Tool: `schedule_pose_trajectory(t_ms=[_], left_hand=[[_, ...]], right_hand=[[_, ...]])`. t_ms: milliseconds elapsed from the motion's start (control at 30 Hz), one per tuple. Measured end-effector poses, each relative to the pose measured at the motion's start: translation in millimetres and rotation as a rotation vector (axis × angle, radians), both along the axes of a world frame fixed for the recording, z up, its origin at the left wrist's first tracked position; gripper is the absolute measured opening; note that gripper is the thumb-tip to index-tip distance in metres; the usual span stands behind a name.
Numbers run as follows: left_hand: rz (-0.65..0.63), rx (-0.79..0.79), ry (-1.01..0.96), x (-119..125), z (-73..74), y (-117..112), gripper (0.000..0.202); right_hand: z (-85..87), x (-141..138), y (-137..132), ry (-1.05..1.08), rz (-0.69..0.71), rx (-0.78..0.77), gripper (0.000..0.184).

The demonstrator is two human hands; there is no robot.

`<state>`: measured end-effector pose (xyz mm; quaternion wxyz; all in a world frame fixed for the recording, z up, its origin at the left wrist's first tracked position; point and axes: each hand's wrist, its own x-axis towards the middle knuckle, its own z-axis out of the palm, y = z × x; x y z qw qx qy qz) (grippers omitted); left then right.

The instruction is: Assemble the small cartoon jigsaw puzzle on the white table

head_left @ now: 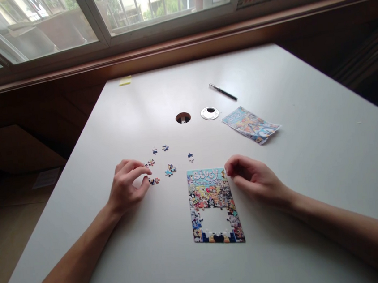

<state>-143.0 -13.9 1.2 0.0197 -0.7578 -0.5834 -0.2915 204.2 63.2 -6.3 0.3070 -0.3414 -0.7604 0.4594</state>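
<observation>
A jigsaw puzzle [211, 197] in a flat frame lies on the table, with a gap in the lower middle of its picture. My left hand [129, 184] is left of it, thumb and forefinger apart, right by a few loose pieces [154, 180]. A small cluster of pieces [170, 170] lies between that hand and the puzzle. Beside the puzzle's top right corner rests my right hand [257, 179], its fingers curled in. Whatever those fingers hold, if anything, is hidden.
More single pieces [190, 157] lie above the puzzle. Farther back are a printed picture sheet [251, 125], a black pen [223, 92], a round metal cover [210, 113] and a cable hole [183, 118]. A yellow note [125, 80] is at the table's far edge, below the window.
</observation>
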Motion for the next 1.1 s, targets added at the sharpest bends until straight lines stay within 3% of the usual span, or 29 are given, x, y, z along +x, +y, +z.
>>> schedule_pose_trajectory(t_ms=[133,300,367,467,600,700,800,867,933,1100], left_hand=[[-0.093,-0.053,0.065,5.0,1.8,-2.3,0.020],[-0.120,-0.156,0.078,7.7,5.8,-1.9,0.016],[-0.136,-0.166,0.049,9.3,6.2,-2.2,0.011],[-0.256,-0.144,-0.103,16.7,3.9,-6.5,0.013],[-0.477,-0.114,-0.285,43.3,1.0,-19.3,0.031],[-0.568,-0.125,-0.418,74.9,3.2,-30.5,0.028],[-0.502,-0.112,-0.584,105.0,6.0,-40.2,0.024],[-0.461,-0.124,-0.656,117.5,6.0,-44.7,0.022],[-0.469,-0.139,-0.665,122.3,4.6,-46.9,0.023],[-0.501,-0.204,-0.676,118.1,1.8,-45.0,0.019]], right_hand=[[0.0,0.0,-0.4,0.000,0.003,0.000,0.017],[-0.7,0.1,-0.1,-0.006,0.006,0.000,0.016],[-1.0,0.5,-0.3,-0.010,0.009,0.012,0.017],[-1.3,0.2,-1.6,-0.036,0.022,0.066,0.019],[0.5,-3.4,-7.6,-0.064,0.128,0.337,0.018],[4.3,-7.7,-16.6,-0.063,0.252,0.597,0.016],[8.5,-11.9,-27.3,-0.012,0.384,0.766,0.025],[10.2,-14.0,-33.3,-0.007,0.448,0.839,0.014],[10.6,-15.6,-37.2,-0.031,0.481,0.892,0.003],[10.7,-19.0,-40.1,-0.048,0.459,0.926,0.010]])
